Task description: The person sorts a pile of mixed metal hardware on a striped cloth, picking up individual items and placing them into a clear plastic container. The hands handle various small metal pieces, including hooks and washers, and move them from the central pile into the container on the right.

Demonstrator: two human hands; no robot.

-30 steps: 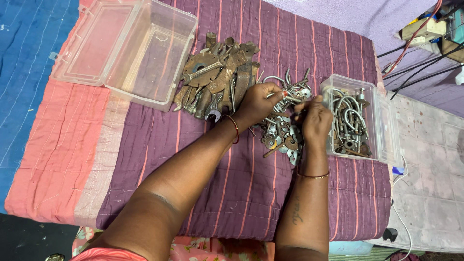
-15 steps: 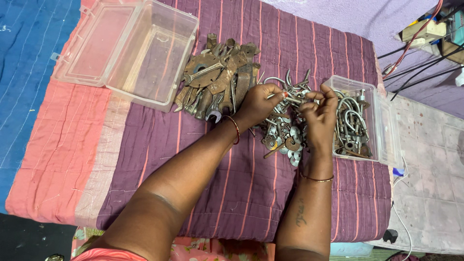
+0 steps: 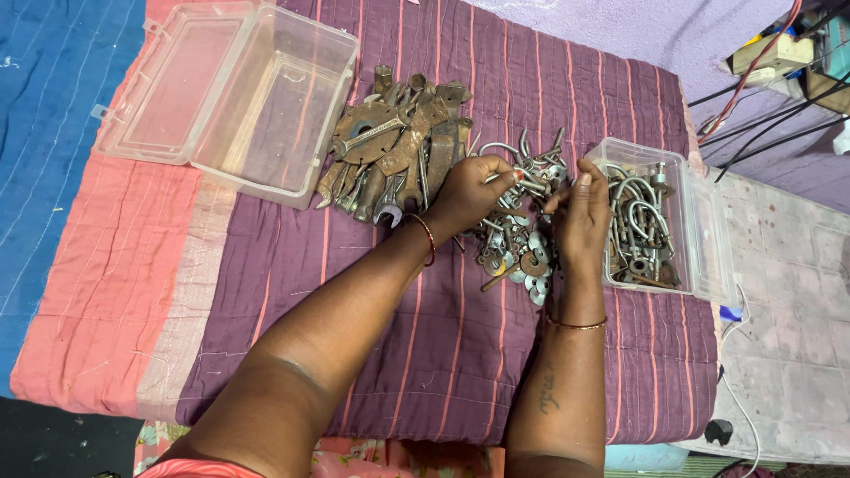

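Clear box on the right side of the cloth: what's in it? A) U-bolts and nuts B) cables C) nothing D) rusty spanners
A: the small clear box beside the right hand holds bent U-bolts with nuts, while the rusty spanners lie loose on the cloth, and the large clear box has nothing in it.

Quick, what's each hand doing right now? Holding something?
Left hand: fingers pinched shut on a small metal piece over the bolt pile.
Right hand: fingers curled at the same pile; whether it holds anything cannot be told.
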